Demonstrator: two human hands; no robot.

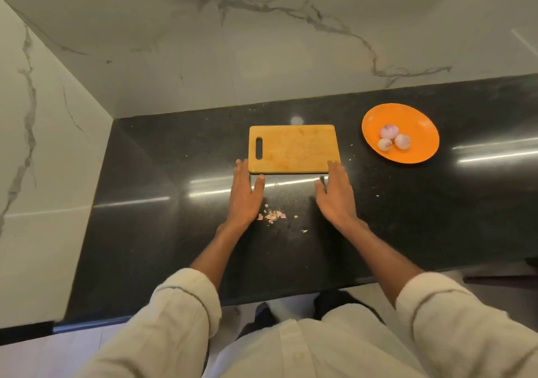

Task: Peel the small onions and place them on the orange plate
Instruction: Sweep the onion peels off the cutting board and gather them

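Observation:
Three peeled small onions [393, 140] lie together on the orange plate [419, 150] at the right of the black counter. A wooden cutting board [294, 149] with a handle slot lies bare in the middle. My left hand [244, 195] reaches its near left corner with straight fingers, the fingertips beside the board's edge. My right hand [334, 192] does the same at the near right corner, fingers straight and touching the board's edge. Neither hand holds anything. Onion skins [272, 216] lie in a small heap on the counter between my wrists.
The black counter [145, 217] meets marble walls at the back and left, forming a corner. Small skin scraps are scattered near the board and plate. The counter's front edge runs just below my forearms.

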